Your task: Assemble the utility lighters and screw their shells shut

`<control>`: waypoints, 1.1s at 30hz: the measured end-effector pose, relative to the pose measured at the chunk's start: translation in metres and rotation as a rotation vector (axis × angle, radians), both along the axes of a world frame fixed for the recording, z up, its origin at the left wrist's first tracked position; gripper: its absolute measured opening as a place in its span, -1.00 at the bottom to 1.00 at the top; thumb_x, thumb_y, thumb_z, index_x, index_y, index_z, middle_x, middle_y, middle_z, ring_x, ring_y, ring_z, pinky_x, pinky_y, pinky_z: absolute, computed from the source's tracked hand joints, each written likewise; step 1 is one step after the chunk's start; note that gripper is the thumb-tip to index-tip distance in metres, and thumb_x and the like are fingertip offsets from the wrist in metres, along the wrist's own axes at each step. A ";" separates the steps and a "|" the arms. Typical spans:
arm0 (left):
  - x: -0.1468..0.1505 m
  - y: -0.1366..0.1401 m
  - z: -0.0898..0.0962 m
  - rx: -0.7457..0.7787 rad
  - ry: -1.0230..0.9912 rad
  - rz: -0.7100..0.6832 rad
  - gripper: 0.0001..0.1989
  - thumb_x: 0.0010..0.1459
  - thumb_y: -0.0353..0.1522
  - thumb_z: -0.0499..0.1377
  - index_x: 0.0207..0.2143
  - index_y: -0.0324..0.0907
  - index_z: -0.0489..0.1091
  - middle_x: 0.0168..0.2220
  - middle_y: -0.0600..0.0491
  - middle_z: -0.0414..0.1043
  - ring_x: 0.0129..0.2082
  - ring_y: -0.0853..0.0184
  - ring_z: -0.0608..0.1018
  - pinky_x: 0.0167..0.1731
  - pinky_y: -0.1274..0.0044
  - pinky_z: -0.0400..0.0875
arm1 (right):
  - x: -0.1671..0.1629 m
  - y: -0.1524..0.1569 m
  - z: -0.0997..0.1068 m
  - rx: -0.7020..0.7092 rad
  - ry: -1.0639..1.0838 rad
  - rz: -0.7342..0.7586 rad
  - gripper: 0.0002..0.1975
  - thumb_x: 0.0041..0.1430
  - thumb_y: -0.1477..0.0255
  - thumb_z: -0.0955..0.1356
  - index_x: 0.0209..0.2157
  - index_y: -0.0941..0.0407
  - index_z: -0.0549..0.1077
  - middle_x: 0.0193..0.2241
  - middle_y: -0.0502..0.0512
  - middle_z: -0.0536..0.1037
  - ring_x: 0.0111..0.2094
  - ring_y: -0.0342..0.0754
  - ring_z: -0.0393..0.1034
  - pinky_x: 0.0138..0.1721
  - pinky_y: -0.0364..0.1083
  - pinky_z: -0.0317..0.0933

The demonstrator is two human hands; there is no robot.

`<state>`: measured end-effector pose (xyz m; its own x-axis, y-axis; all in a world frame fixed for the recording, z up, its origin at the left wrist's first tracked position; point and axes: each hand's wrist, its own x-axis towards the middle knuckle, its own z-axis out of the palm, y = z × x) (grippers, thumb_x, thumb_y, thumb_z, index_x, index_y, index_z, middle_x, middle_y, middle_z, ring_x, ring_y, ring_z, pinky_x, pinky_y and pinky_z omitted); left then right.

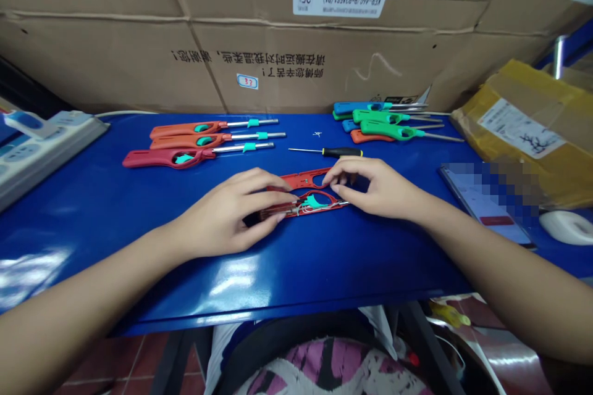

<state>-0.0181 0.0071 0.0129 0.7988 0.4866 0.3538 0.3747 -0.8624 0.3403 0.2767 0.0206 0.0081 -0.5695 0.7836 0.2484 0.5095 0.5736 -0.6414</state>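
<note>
An opened red gas lighter (pixel 301 215) lies in front of me, its inside showing a teal trigger (pixel 315 200), thin white wires and a brownish tank. My left hand (pixel 231 210) has thumb and fingers closed around the tank end. Just beyond it lies the matching red half shell (pixel 303 180), under the left fingertips at one end. At the shell's ring end, the thumb and bent fingers of my right hand (pixel 365 184) pinch its edge. Part of a metal tube shows below the right thumb. Behind both hands a screwdriver (pixel 340 152) with a black and yellow handle lies flat.
Several red and orange lighters (pixel 185 157) lie at the left back, and green, blue and orange ones (pixel 389 129) at the right back. Small white pieces (pixel 317 133) lie between. A power strip (pixel 50 142), cardboard box (pixel 259 6), phone (pixel 482 203) and taped parcel (pixel 523 129) surround the blue tabletop (pixel 139 222).
</note>
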 end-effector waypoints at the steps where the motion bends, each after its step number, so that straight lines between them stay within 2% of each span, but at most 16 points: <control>1: -0.002 0.002 0.002 0.012 0.004 0.018 -0.72 0.32 -0.40 0.17 0.07 -0.17 0.48 -0.02 -0.07 0.52 -0.05 0.23 0.53 0.00 0.38 0.45 | 0.001 0.001 0.000 0.092 -0.034 -0.021 -0.82 0.21 0.54 0.33 -0.18 0.13 0.55 -0.25 0.12 0.58 -0.25 -0.03 0.46 -0.17 -0.02 0.37; 4: -0.008 0.008 0.006 0.062 0.025 0.067 -0.77 0.31 -0.38 0.17 -0.02 -0.21 0.50 -0.15 -0.05 0.54 -0.16 0.22 0.53 -0.10 0.36 0.45 | 0.005 0.005 -0.004 0.278 -0.158 -0.048 -0.76 0.23 0.54 0.33 -0.10 0.13 0.56 -0.08 0.21 0.57 -0.04 0.12 0.44 0.03 0.15 0.32; 7: -0.009 0.012 0.005 0.099 0.022 0.102 -0.79 0.32 -0.40 0.14 -0.06 -0.24 0.51 -0.17 -0.06 0.54 -0.17 0.21 0.52 -0.12 0.36 0.44 | 0.008 0.010 -0.010 0.266 -0.220 -0.067 -0.76 0.25 0.51 0.35 -0.07 0.12 0.56 0.01 0.23 0.54 0.05 0.18 0.41 0.10 0.23 0.28; 12: -0.008 0.016 0.000 0.112 0.000 0.143 -0.77 0.34 -0.40 0.10 -0.09 -0.25 0.53 -0.14 -0.09 0.54 -0.15 0.21 0.53 -0.11 0.37 0.46 | 0.008 0.014 -0.014 0.230 -0.181 -0.070 -0.90 0.21 0.49 0.41 -0.22 0.11 0.55 -0.10 0.19 0.57 -0.06 0.12 0.46 0.03 0.14 0.33; 17: -0.009 0.018 -0.004 0.086 0.067 0.169 -0.69 0.37 -0.36 0.07 0.04 -0.23 0.52 0.00 -0.12 0.51 -0.05 0.16 0.53 -0.01 0.29 0.47 | 0.005 0.011 -0.012 0.215 -0.168 -0.035 -0.88 0.26 0.47 0.40 -0.16 0.08 0.54 -0.10 0.17 0.56 -0.05 0.10 0.44 0.02 0.11 0.32; 20: -0.010 0.019 -0.007 0.036 0.092 0.166 -0.68 0.39 -0.35 0.05 0.03 -0.20 0.54 0.03 -0.11 0.51 -0.01 0.15 0.54 0.02 0.28 0.47 | 0.004 0.011 -0.014 0.211 -0.158 0.006 -0.91 0.28 0.45 0.38 -0.21 0.07 0.56 -0.13 0.16 0.56 -0.08 0.07 0.44 0.00 0.08 0.31; 23: -0.009 0.020 -0.008 -0.053 0.057 0.169 -0.68 0.40 -0.34 0.04 0.03 -0.19 0.54 0.04 -0.08 0.54 0.03 0.16 0.54 0.07 0.28 0.47 | 0.004 0.011 -0.015 0.187 -0.152 -0.016 -0.96 0.25 0.43 0.41 -0.29 0.09 0.53 -0.19 0.14 0.57 -0.13 0.06 0.44 -0.06 0.06 0.31; 26: -0.008 0.019 -0.009 -0.129 -0.004 0.210 -0.66 0.41 -0.32 0.04 0.09 -0.17 0.50 0.04 -0.06 0.56 0.06 0.18 0.55 0.11 0.27 0.46 | 0.002 0.010 -0.014 0.144 -0.099 -0.097 -0.93 0.24 0.40 0.41 -0.32 0.10 0.49 -0.29 0.11 0.58 -0.24 0.03 0.45 -0.16 0.02 0.32; 29: -0.007 0.016 -0.011 -0.139 -0.073 0.273 -0.62 0.39 -0.28 0.10 0.19 -0.17 0.41 0.11 -0.09 0.52 0.09 0.18 0.55 0.15 0.28 0.46 | -0.001 0.008 -0.012 0.048 0.058 -0.234 -0.88 0.24 0.33 0.40 -0.31 0.09 0.49 -0.37 0.07 0.58 -0.34 -0.03 0.45 -0.23 -0.01 0.34; 31: -0.006 0.013 -0.010 -0.080 -0.121 0.285 -0.56 0.35 -0.27 0.17 0.23 -0.17 0.36 0.15 -0.11 0.48 0.11 0.19 0.54 0.15 0.30 0.46 | -0.004 0.007 -0.010 -0.068 0.209 -0.299 -0.81 0.19 0.26 0.43 -0.32 0.10 0.50 -0.38 0.07 0.59 -0.35 -0.04 0.47 -0.24 -0.02 0.36; 33: -0.004 0.010 -0.009 -0.036 -0.142 0.263 -0.56 0.34 -0.31 0.19 0.24 -0.14 0.35 0.13 -0.10 0.47 0.10 0.22 0.54 0.13 0.34 0.48 | -0.005 0.007 -0.008 -0.248 0.374 -0.312 -0.72 0.10 0.19 0.48 -0.31 0.11 0.51 -0.34 0.09 0.62 -0.33 -0.04 0.51 -0.22 -0.02 0.40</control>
<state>-0.0225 0.0166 0.0043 0.5876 0.6845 0.4314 0.5302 -0.7285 0.4337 0.2717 0.0272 0.0006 -0.2091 0.9620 0.1758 0.3422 0.2404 -0.9084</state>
